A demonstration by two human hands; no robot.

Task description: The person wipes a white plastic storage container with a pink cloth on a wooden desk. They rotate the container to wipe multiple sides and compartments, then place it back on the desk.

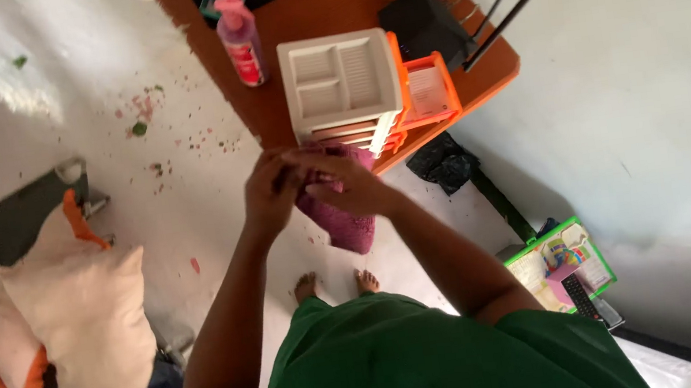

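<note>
A pink cloth (pixel 340 217) is held up in both hands, out in front of the counter's (pixel 320 2) near edge and over the floor (pixel 83 95), not resting on anything. The left hand (pixel 270 193) is closed on the cloth's top left part, and the right hand (pixel 344 181) is wrapped over the top right part, so both grips are tight on the fabric. The rest of the cloth hangs down below the right hand, toward the bare feet (pixel 335 284).

Just past the hands, a small beige drawer unit (pixel 340 83) with orange trim is seen at the counter's near edge, pretty much touching distance from the cloth but apart from it. A pink bottle (pixel 239 39) is stood at the counter's left edge, and a black router (pixel 430 23) with antennas is sat toward the right edge.

Off to the left on the floor, a cream pillow (pixel 88 334) is piled up. A green tray (pixel 562 268) with a remote (pixel 582 298) is seen down by the wall on the right.
</note>
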